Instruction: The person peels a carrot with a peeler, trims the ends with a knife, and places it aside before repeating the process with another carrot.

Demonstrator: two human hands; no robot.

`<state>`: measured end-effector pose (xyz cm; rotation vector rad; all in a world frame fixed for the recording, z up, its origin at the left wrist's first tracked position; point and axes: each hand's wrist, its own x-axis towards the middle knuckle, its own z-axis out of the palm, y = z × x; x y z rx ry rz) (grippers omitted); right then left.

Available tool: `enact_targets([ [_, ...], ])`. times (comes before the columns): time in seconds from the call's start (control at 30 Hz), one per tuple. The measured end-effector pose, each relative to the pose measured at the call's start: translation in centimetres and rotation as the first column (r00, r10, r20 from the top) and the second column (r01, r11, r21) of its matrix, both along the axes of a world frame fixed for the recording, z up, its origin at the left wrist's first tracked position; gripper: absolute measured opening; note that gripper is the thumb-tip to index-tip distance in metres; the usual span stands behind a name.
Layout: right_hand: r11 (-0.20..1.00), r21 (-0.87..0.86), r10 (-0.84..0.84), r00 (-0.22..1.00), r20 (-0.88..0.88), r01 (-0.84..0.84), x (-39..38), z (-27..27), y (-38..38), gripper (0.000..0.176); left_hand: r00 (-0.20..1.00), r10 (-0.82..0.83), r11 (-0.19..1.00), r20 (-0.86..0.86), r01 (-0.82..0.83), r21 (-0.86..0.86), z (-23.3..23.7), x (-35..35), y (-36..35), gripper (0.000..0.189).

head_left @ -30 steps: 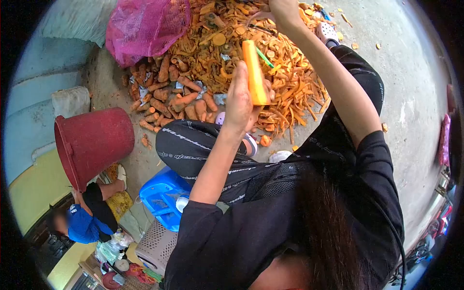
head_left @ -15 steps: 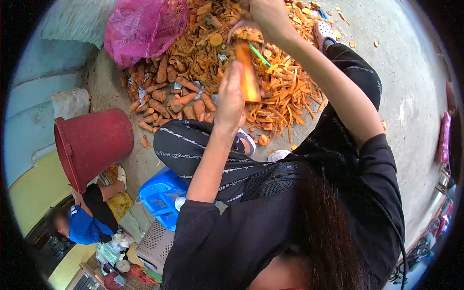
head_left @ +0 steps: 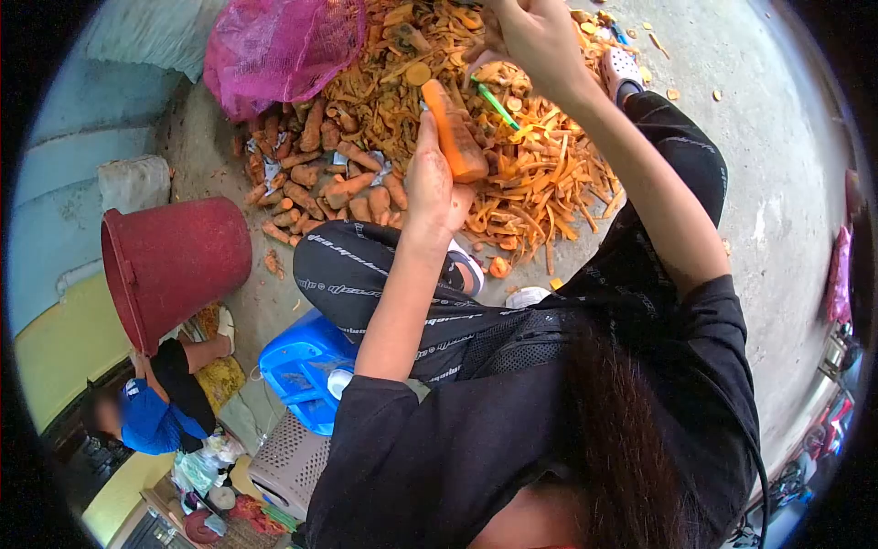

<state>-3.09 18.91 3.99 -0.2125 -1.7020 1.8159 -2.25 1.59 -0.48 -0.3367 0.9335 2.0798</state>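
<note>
Grey concrete floor (head_left: 773, 210); heap of curled orange peelings (head_left: 549, 174) at 12 o'clock. Over heap, left hand (head_left: 428, 183) cradles thick, part-peeled orange carrot (head_left: 453, 135), tilted, upper face exposed, presumably for access. Right hand (head_left: 540, 46), 1 o'clock, partly cropped; whether gripping anything, I cannot tell.

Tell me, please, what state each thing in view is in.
Held carrot: partly peeled
Left hand: holding that carrot
Right hand: off carrot, grip unclear
Carrot pile: mostly unpeeled
Peelings: loosely heaped
Pink mesh bag: crumpled
Red bucket: contents hidden
Blue container: white cap apparently on
</note>
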Motion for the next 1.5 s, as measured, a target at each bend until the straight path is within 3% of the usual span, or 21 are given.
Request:
enact_targets([
  [0.1, 0.855, -0.443, 0.241, 0.963, -0.118, -0.268, 2.6, 1.5, -3.0, 0.016, 0.998, 0.011, 1.0, -0.063, -0.011, 0.0, -0.8, -0.6, -0.7, 0.034],
  [0.17, 0.846, -0.495, 0.228, 0.974, -0.004, -0.2, 2.9, 2.0, -4.6, 0.016, 0.996, 0.052, 0.997, -0.078, -0.056, -0.053, 1.1, 0.0, 0.1, 0.032],
  [0.2, 0.841, -0.516, 0.22, 0.974, 0.053, -0.161, 2.9, 2.1, -5.1, 0.016, 0.996, 0.026, 1.0, -0.089, -0.025, 0.008, 1.1, 0.1, -0.2, 0.029],
  [0.43, 0.923, -0.372, 0.169, 0.97, 0.173, -0.094, 3.0, 1.4, -5.6, 0.016, 1.0, -0.006, 0.987, 0.031, 0.001, 0.162, -1.1, -0.7, -1.1, 0.026],
  [0.53, 0.864, -0.494, 0.2, 0.966, 0.162, -0.097, 3.2, 1.9, -5.8, 0.016, 0.999, -0.028, 0.98, 0.043, 0.018, 0.2, -0.7, -0.6, -1.2, 0.026],
  [0.63, 0.97, -0.241, 0.071, 0.983, 0.171, -0.029, 2.6, 0.7, -5.6, 0.016, 1.0, -0.012, 0.988, 0.02, 0.009, 0.154, 0.0, 0.0, -0.8, 0.028],
  [0.73, 0.869, -0.46, 0.26, 0.959, 0.114, -0.181, 3.0, 1.5, -4.5, 0.017, 1.0, 0.004, 0.995, -0.011, -0.003, 0.096, 2.0, 1.2, 0.2, 0.033],
  [0.77, 0.911, -0.405, 0.157, 0.974, 0.162, -0.08, 2.2, 1.5, -4.0, 0.017, 0.999, 0.004, 0.996, -0.046, 0.0, 0.09, 2.9, 1.7, 0.6, 0.034],
  [0.9, 0.865, -0.479, 0.273, 0.939, 0.207, -0.146, 2.0, 1.7, -2.7, 0.017, 0.957, -0.115, 0.988, -0.265, 0.137, 0.067, 2.9, 1.8, 0.2, 0.038],
  [0.97, 0.815, -0.571, 0.216, 0.965, 0.146, -0.096, 0.9, 0.9, -1.7, 0.019, 0.973, -0.177, 0.97, -0.145, 0.198, 0.142, 1.3, 1.6, -0.6, 0.037],
  [1.03, 0.848, -0.526, -0.03, 0.996, 0.079, 0.067, -0.1, 2.2, -1.4, 0.017, 0.971, -0.214, 0.953, -0.105, 0.231, 0.196, 1.2, 1.8, -0.4, 0.036],
  [1.07, 0.932, -0.312, -0.173, 0.983, 0.066, 0.185, -1.3, 0.3, 0.3, 0.017, 0.969, -0.215, 0.95, -0.124, 0.237, 0.202, 1.7, 2.2, -0.3, 0.036],
  [1.1, 0.948, -0.09, -0.306, 0.952, 0.019, 0.307, -3.4, -3.1, 2.9, 0.016, 0.966, -0.215, 0.948, -0.145, 0.242, 0.205, 2.1, 2.3, -0.2, 0.036],
  [1.13, 0.897, 0.126, -0.42, 0.906, -0.051, 0.423, -4.0, -2.8, 3.0, 0.016, 0.974, -0.192, 0.951, -0.121, 0.215, 0.224, 1.8, 2.1, -0.2, 0.036],
  [1.23, 0.963, -0.009, -0.267, 0.952, -0.148, 0.268, -2.6, -0.3, 1.9, 0.014, 0.987, -0.118, 0.989, -0.104, 0.126, 0.072, 1.4, 1.1, -0.5, 0.037],
  [1.27, 0.987, -0.11, -0.127, 0.99, -0.062, 0.12, -1.5, 1.4, 0.8, 0.014, 0.99, -0.069, 0.997, -0.122, 0.074, 0.038, 0.5, 0.6, -0.7, 0.037],
  [1.33, 0.93, -0.339, 0.172, 0.983, 0.064, -0.14, 1.6, 4.4, -1.9, 0.014, 0.993, -0.072, 0.985, -0.098, 0.087, 0.148, -0.8, -0.3, -1.3, 0.037],
  [1.4, 0.877, -0.424, 0.291, 0.952, 0.093, -0.227, 2.7, 4.8, -3.4, 0.016, 0.984, -0.038, 0.982, -0.172, 0.069, 0.174, 1.1, 0.1, -0.8, 0.04],
  [1.5, 0.838, -0.487, 0.344, 0.931, 0.12, -0.247, 2.9, 3.4, -4.3, 0.014, 0.992, -0.048, 0.973, -0.115, 0.072, 0.217, 1.6, 0.1, -0.8, 0.043],
])
